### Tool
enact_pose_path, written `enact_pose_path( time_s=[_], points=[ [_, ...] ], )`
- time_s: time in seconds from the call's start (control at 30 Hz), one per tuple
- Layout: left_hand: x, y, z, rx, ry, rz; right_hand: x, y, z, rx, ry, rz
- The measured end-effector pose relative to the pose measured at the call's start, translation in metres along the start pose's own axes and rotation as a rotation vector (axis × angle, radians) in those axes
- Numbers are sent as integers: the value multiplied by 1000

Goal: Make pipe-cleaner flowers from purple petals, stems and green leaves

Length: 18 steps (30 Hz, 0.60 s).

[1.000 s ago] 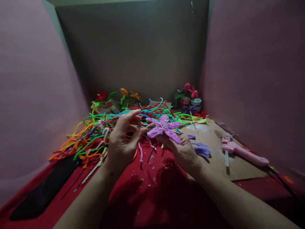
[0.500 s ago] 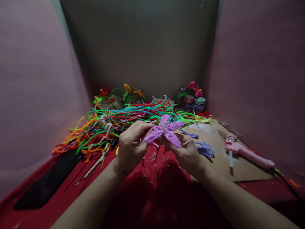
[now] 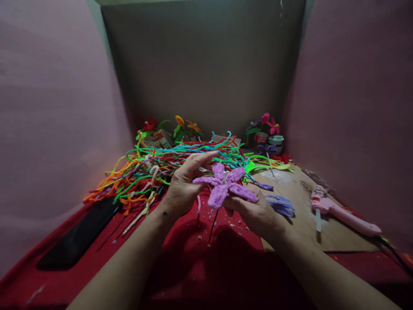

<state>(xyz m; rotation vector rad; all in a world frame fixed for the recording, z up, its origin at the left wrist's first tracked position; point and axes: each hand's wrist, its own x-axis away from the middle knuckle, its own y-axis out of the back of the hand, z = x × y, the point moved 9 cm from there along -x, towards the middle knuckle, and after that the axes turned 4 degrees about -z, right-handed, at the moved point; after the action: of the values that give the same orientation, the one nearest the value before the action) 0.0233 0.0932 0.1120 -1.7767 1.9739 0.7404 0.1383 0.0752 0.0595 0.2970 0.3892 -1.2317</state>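
A pink-purple pipe-cleaner flower (image 3: 219, 196) with fuzzy petals and a pale centre faces me between my hands. My right hand (image 3: 254, 211) is closed under it, gripping it from below at its base; the fingertips are partly hidden by the petals. On the other side, my left hand (image 3: 187, 181) has its fingers stretched out and apart around the left petal. Whether its thumb touches that petal I cannot tell. A thin dark wire (image 3: 212, 228) shows below the flower.
Behind my hands lies a heap of coloured pipe cleaners (image 3: 138, 176). A black phone-like slab (image 3: 77, 237) rests at left. On the cardboard (image 3: 290, 234) at right are a pink glue gun (image 3: 345, 213) and purple strips (image 3: 279, 204). Finished flowers (image 3: 272, 127) and a jar (image 3: 275, 142) stand behind.
The flower has turned, its petals now pointing differently. My left hand has loosened from it and its fingers have spread, while my right hand keeps its hold. The camera view has shifted slightly.
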Motion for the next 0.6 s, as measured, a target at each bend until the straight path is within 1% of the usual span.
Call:
enact_pose_path(
  time_s=[0.1, 0.17, 0.3, 0.43, 0.5, 0.6],
  points=[
    [4, -7, -10, -146, -149, 33, 1, -4, -1, 9, -13, 44],
    [7, -10, -11, -186, -164, 41, 1, -5, 2, 21, -8, 52],
    [11, -14, -8, -202, -106, 63, 1, -5, 12, 49, 56, 34],
    [11, -3, -3, -174, -24, -44, 0, -5, 15, 24, 66, 27],
    [9, 1, 5, -56, 66, -80, 0, -5, 13, 14, 53, 33],
    [6, -1, 20, 205, 209, -71, 0, -6, 12, 7, 39, 50]
  ],
)
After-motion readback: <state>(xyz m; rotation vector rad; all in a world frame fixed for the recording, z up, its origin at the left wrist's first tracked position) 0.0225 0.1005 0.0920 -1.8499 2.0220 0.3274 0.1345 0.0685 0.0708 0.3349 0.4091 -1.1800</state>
